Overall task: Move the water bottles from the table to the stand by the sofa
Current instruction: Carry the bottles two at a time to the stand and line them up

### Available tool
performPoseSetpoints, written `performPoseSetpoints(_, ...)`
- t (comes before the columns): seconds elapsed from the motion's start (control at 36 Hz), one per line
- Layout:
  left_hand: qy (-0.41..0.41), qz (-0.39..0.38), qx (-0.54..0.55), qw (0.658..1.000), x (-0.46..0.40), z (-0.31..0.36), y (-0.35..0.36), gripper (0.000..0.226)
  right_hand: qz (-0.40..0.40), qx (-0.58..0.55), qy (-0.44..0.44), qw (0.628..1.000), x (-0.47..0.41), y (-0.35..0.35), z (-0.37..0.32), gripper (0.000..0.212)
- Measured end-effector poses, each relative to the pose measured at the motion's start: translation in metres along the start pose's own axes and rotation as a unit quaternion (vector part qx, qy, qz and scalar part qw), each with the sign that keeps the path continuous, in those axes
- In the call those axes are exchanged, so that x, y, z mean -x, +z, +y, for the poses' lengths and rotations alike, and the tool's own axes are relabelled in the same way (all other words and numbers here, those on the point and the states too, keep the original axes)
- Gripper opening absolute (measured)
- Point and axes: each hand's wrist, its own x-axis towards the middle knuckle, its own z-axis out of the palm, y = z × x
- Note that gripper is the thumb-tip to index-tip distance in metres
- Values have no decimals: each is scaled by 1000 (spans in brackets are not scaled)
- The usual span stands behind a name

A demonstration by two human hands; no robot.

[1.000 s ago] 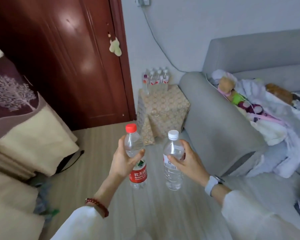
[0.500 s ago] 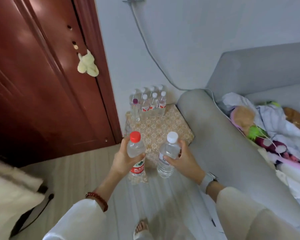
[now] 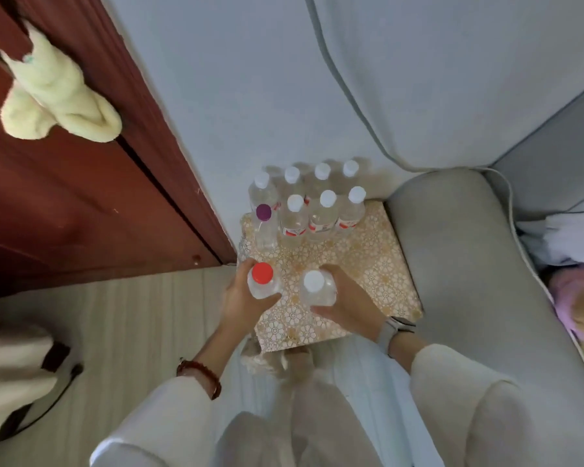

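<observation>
view from above, looking down on the stand (image 3: 368, 261) set between the dark red door (image 3: 81, 183) and the grey sofa arm (image 3: 459, 264). the stand is draped in a gold floral cloth. the left hand (image 3: 241, 298) wraps its fingers and thumb round the red-capped bottle (image 3: 263, 281), grasping it below the neck; the bottle stands upright over the near left corner of the stand, though whether its base touches the cloth cannot be told from this angle. the right hand (image 3: 346, 303) likewise clasps the white-capped bottle (image 3: 316, 288), fingers curled about its body, upright and just beside the red-capped one over the front part of the cloth — contact with the surface again hidden. at the back of the stand, against the pale wall (image 3: 250, 96), a cluster of white-capped bottles (image 3: 321, 203) stands in two rows, with a purple-capped bottle (image 3: 264, 227) at the left end of the front row. the left wrist carries a dark beaded bracelet (image 3: 203, 374); the right wrist carries a grey watch (image 3: 393, 330). both arms wear pale sleeves. a cream plush toy (image 3: 54, 92) hangs on the door. a thin cable (image 3: 348, 92) runs down the wall toward the sofa. soft items, white and pink, lie on the sofa seat at the right edge. pale wood-look floor (image 3: 132, 315) shows below the door.
</observation>
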Motion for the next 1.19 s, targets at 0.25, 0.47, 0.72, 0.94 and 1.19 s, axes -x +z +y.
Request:
performPoseSetpoints(0.25, -45, 31, -6, 998, -65, -18, 37, 72, -53, -28, -38, 997, -86, 5, 14, 64)
performPoseSetpoints(0.47, -67, 71, 8, 995, -87, -17, 50, 71, -29, -34, -20, 999, -117, 10, 16, 72)
performPoseSetpoints(0.72, -54, 60, 43, 996, -96, -18, 43, 66, -24, -87, -9, 996, -120, 10, 19, 70)
performPoseSetpoints(0.94, -63, 32, 34, 997, -95, -14, 42, 70, -38, -141, 9, 989, -115, 8, 15, 78)
performPoseSetpoints(1.19, -87, -7, -17, 996, -66, -9, 24, 85, -66, -75, 84, 991, -81, 1, -5, 82)
